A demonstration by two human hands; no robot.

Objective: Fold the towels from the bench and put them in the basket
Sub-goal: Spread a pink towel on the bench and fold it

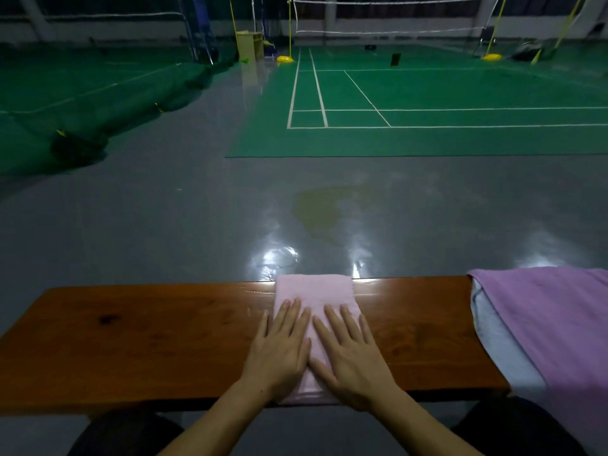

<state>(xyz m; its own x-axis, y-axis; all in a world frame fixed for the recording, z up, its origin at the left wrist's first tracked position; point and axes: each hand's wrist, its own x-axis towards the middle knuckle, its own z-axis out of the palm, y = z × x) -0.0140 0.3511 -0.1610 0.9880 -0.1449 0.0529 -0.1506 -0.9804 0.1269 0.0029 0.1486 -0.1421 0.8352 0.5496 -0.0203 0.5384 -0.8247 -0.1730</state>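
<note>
A pale pink towel (314, 289), folded into a narrow rectangle, lies across the middle of the brown wooden bench (148, 340). My left hand (279, 352) lies flat on the towel's left half, fingers straight and spread. My right hand (348, 355) presses flat on its right half in the same way. At the bench's right end a purple towel (552, 317) is spread over a light blue towel (496, 343), both hanging over the bench end. No basket is in view.
Beyond the bench stretches a shiny grey floor (197, 209), then a green badminton court (427, 93) with a net and yellow posts. A dark green net heap (79, 146) lies at the left. My knees show below the bench's near edge.
</note>
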